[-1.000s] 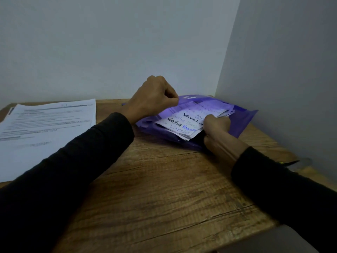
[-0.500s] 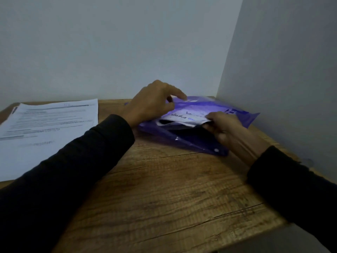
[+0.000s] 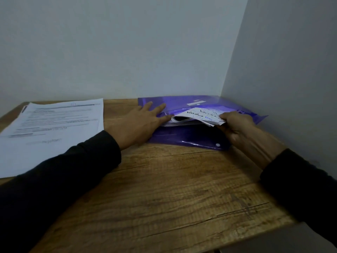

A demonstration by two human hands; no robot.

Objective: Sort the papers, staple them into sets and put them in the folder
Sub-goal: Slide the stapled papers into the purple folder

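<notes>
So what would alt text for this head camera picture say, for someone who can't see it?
A person's right hand grips a handwritten stack of papers at the mouth of a purple folder on a wooden table, while the left hand lies flat on the folder. A printed sheet lies to the left.
</notes>
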